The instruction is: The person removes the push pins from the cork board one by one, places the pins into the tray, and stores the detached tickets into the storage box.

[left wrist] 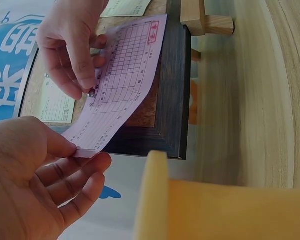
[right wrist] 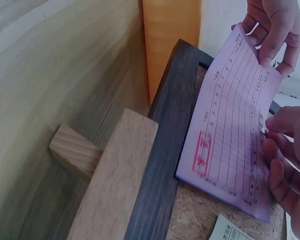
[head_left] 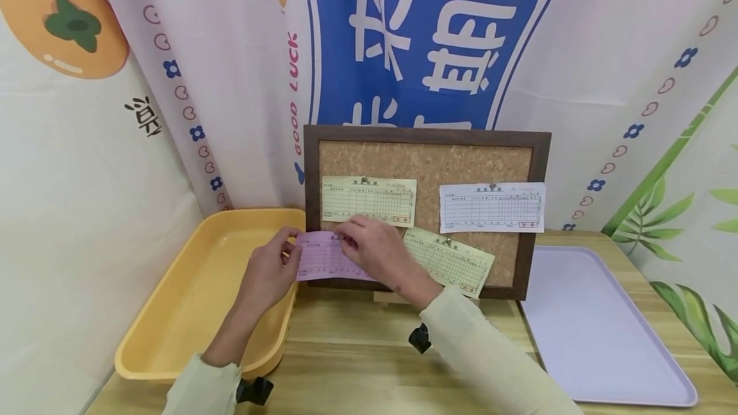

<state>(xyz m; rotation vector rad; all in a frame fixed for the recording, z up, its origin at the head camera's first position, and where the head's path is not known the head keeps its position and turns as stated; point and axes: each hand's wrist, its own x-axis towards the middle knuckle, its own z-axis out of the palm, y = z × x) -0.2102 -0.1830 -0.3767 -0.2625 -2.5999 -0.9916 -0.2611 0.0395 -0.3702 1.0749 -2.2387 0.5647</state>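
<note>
A pink receipt slip [head_left: 316, 258] lies in front of the lower left of a cork board [head_left: 426, 162] with a dark wooden frame. My left hand [head_left: 268, 274] pinches the slip's left end between thumb and fingers. At the slip's top edge, my right hand [head_left: 383, 255] pinches a small metallic pushpin [left wrist: 91, 93], its tip against the paper. In the left wrist view the slip bows slightly away from the board. Pinned to the board are an upper yellow slip [head_left: 369, 200], a tilted lower yellow slip [head_left: 446, 261] partly behind my right forearm, and a white slip [head_left: 492, 208].
To the left stands a yellow tray [head_left: 210, 261], its rim near my left forearm. A lilac tray [head_left: 599, 325] lies at the right. The board leans on a wooden stand [right wrist: 115, 175] on the wood-grain table [head_left: 346, 364]; a printed curtain [head_left: 259, 82] hangs behind.
</note>
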